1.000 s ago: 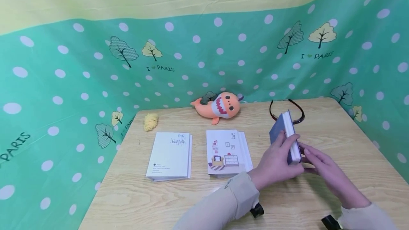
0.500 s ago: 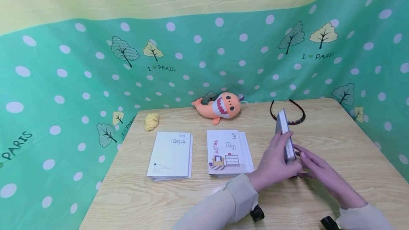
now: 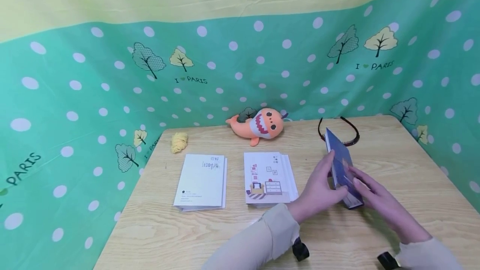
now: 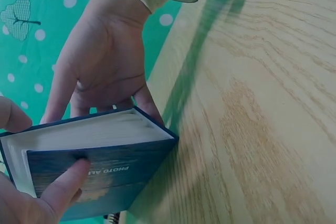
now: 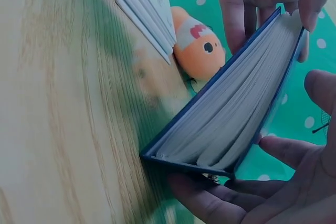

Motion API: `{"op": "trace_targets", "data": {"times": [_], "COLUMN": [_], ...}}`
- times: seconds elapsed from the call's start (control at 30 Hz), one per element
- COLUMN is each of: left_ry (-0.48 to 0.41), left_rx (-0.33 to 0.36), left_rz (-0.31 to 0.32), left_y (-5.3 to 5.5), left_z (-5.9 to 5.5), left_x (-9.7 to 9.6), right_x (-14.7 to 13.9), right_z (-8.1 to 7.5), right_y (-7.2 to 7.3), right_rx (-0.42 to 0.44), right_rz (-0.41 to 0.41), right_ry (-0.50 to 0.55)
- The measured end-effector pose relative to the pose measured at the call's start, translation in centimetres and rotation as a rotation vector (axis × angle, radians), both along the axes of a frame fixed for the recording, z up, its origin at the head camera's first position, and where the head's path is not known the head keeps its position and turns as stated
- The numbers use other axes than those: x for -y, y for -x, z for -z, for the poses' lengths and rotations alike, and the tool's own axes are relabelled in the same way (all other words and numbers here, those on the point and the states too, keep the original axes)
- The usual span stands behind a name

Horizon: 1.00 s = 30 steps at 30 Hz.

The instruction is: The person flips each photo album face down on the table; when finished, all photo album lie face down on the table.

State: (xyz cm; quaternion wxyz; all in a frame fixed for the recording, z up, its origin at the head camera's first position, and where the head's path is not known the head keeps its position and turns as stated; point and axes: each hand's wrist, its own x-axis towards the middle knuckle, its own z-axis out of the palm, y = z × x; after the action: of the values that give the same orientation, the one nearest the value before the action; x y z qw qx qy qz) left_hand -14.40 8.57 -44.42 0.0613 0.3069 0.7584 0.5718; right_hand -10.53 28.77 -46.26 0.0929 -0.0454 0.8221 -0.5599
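A dark blue photo album [image 3: 339,157] stands tilted over the table's right half. My left hand [image 3: 316,191] grips it, with the thumb across the front cover and the other fingers behind. At the album's right side is my right hand [image 3: 382,199]; its nearly straight fingers touch the spine and cover. In the right wrist view the right thumb stays apart from the album [image 5: 231,103], whose page edges face the camera. "PHOTO" lettering shows on the album's cover [image 4: 107,174] in the left wrist view.
Two white books, one plain [image 3: 200,182] and one with a furniture drawing [image 3: 266,178], lie left of the album. Behind them are an orange plush shark [image 3: 258,126] and a yellow yarn bundle [image 3: 179,142]. A dark headband [image 3: 352,140] lies beyond the album.
The album has turned in my hands, from showing its page edges to showing its blue front cover. My left thumb now lies on that cover. The other things have stayed put.
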Motion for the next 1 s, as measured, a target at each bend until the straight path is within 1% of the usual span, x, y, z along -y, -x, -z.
{"op": "trace_targets", "data": {"times": [0.17,0.23,0.37,0.47,0.57,0.7,0.83,0.93,1.0], "left_ry": [-0.048,-0.037,-0.009,0.021,0.056,0.106,0.180,0.232,0.260], "left_rx": [0.021,0.031,0.071,0.101,0.111,0.086,0.059,0.073,0.091], "left_rz": [-0.002,-0.015,-0.046,-0.073,-0.097,-0.114,-0.151,-0.176,-0.183], "left_y": [0.1,0.2,0.1,0.0,-0.1,-0.1,-0.2,-0.3,-0.4], "left_z": [0.4,0.6,0.8,1.0,1.2,1.2,1.2,1.3,1.4], "left_x": [-0.1,-0.1,0.0,0.1,0.1,0.1,-0.1,-0.2,-0.3], "right_x": [-0.1,-0.2,-0.5,-0.7,-0.9,-1.0,-1.2,-1.4,-1.5], "right_z": [0.3,0.4,0.6,0.7,0.8,0.9,1.0,1.0,1.0], "right_y": [0.1,0.0,-0.2,-0.4,-0.4,-0.4,-0.5,-0.5,-0.5], "right_rx": [-0.032,-0.050,-0.048,-0.021,-0.003,-0.028,-0.049,-0.048,-0.046], "right_rz": [0.028,0.033,0.042,0.050,0.051,0.055,0.061,0.065,0.069], "right_ry": [-0.108,-0.137,-0.171,-0.194,-0.205,-0.247,-0.287,-0.312,-0.330]}}
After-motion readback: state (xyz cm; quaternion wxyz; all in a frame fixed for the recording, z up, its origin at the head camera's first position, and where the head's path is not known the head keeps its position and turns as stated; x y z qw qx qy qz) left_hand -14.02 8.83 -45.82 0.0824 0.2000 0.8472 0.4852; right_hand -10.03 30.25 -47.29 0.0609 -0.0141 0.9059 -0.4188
